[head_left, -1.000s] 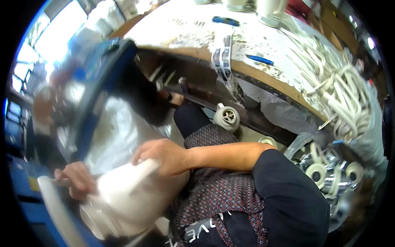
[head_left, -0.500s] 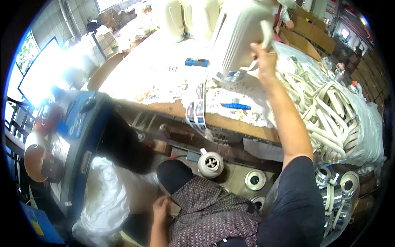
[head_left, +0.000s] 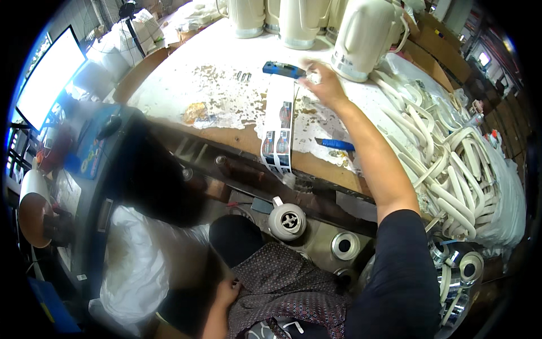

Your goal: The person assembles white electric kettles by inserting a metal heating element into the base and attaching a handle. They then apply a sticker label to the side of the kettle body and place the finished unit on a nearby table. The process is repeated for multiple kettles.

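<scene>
My right hand [head_left: 323, 83] reaches over the table, somewhat blurred, thumb and fingers apart. It holds nothing I can see. Just left of its fingertips lies a blue-and-black hand tool [head_left: 279, 69] at the top of a strip of printed labels [head_left: 278, 141], which hangs over the table's near edge. Right behind the hand stands a cream jug [head_left: 361, 42] with a handle and silvery base band. A blue cutter knife [head_left: 335, 144] lies closer to me. Low in my lap, my left hand [head_left: 227, 291] rests with curled fingers against the patterned apron [head_left: 282, 288], seemingly holding nothing.
More cream jugs [head_left: 296, 25] stand at the table's far side. Cream handles [head_left: 451, 175] are heaped in a plastic bag on the right. Under the table sit a round cream part [head_left: 287, 220] and ring-shaped parts [head_left: 345, 246]. A blue-and-dark machine [head_left: 107, 152] stands left.
My right hand has let go of the cream jug, now upright on the table among the others, and moved left toward the blue-and-black tool. The view has shifted slightly. My left hand stays low.
</scene>
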`<state>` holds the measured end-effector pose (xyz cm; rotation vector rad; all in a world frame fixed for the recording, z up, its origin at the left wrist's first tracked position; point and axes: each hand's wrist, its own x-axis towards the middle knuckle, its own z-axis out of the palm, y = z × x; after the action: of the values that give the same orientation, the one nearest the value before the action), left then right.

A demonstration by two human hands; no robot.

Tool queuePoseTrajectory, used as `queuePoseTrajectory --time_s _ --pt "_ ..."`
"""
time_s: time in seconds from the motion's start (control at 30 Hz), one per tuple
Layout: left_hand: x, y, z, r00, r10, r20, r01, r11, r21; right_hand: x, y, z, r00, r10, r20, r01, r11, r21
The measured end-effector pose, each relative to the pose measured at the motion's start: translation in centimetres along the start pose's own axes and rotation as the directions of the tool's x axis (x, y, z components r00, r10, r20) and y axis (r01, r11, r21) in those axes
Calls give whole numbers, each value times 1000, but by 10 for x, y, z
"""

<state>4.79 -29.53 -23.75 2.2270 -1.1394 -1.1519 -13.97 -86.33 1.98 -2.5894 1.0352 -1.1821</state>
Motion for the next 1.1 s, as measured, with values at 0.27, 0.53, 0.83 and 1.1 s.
queuePoseTrajectory --time_s 0.27,0.53,0.83,1.1 --pt "7 -19 7 995 93 26 -94 992 81 -20 12 60 911 11 412 -53 994 91" --pt "19 -9 2 992 -33 123 10 983 186 -23 4 56 925 122 359 -156 986 65" --pt "-45 23 3 991 126 -40 -122 989 87 -59 -4 87 896 -28 443 57 997 -52" --pt "-157 51 -58 284 580 -764 -617 720 318 -226 -146 -78 780 -591 205 626 739 -249"
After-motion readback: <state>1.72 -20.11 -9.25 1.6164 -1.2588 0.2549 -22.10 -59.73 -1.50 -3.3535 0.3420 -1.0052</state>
